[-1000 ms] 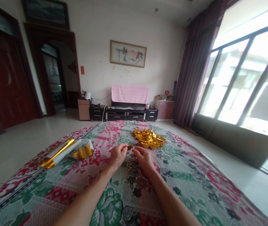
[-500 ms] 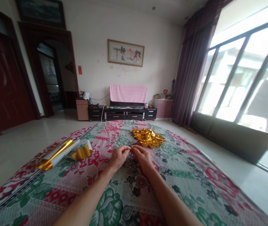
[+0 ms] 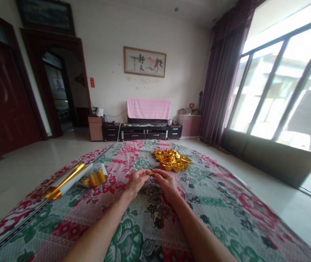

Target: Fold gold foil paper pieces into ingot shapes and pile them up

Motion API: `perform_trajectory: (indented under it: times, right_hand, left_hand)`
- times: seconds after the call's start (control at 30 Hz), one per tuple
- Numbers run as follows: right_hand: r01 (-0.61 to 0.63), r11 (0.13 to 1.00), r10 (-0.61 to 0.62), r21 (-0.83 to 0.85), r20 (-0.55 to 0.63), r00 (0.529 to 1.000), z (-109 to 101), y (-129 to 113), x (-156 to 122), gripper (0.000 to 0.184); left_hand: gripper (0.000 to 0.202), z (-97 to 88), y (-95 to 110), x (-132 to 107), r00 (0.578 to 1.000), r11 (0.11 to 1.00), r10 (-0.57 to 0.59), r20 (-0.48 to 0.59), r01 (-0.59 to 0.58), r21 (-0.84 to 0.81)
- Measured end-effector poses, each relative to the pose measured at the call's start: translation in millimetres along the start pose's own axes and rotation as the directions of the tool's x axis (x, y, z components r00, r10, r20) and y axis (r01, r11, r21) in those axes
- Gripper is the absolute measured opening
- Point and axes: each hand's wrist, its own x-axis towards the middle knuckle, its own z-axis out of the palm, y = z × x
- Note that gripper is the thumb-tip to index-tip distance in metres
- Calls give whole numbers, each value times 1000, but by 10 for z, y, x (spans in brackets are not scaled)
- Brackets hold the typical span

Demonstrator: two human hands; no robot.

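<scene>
My left hand (image 3: pixel 138 181) and my right hand (image 3: pixel 166 181) meet fingertip to fingertip over the flowered cloth (image 3: pixel 111 222). Between them they pinch a small piece of gold foil paper (image 3: pixel 151 173), of which only a thin sliver shows; the fingers cover the rest. Just beyond my right hand lies a heap of folded gold foil pieces (image 3: pixel 172 160) with pointed corners. Off to the left are a roll of gold foil paper with a white back (image 3: pixel 68 181) and a smaller curled stack of gold sheets (image 3: pixel 97 178).
Past the far edge of the cloth stands a low black cabinet (image 3: pixel 151 134) with a pink towel (image 3: pixel 148 108) draped over something on top. A large window (image 3: pixel 278 94) with a purple curtain (image 3: pixel 221 80) is on the right, a dark red door (image 3: pixel 6 87) on the left.
The fingertips have shifted slightly, and a sliver of gold foil now shows between them. The heap, the roll and the stack have stayed put.
</scene>
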Motion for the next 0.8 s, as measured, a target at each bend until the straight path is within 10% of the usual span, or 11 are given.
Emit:
perform_trajectory:
  times: [0.47,0.8]
  right_hand:
    - [50,994,-44,-94,66,997,3,30,-3,31]
    - [-40,991,51,-125,85,995,-15,23,-3,26]
  left_hand:
    - [24,-32,-42,65,994,985,-109,-17,106,-133]
    - [22,-46,-54,58,958,870,287,19,-269,414]
